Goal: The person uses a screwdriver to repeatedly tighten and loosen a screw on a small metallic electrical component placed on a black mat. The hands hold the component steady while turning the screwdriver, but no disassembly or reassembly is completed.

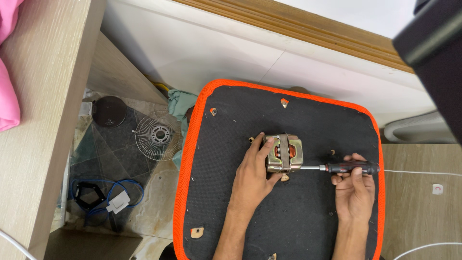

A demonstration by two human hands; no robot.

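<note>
A small metal electric motor [284, 153] with copper windings lies on the black underside of an upturned seat [298, 216] edged in orange. My left hand [254, 171] grips the motor from its left side, thumb and fingers around it. My right hand [353, 188] holds a screwdriver [350, 168] with a black and red handle. Its shaft points left and its tip meets the motor's right side.
A wire fan guard [158, 136] and a round black base [109, 111] lie on the floor at left, beside a blue cable with a white plug [118, 202]. A wooden desk [38, 144] with pink cloth [7, 96] stands far left. White cables [423, 172] run at right.
</note>
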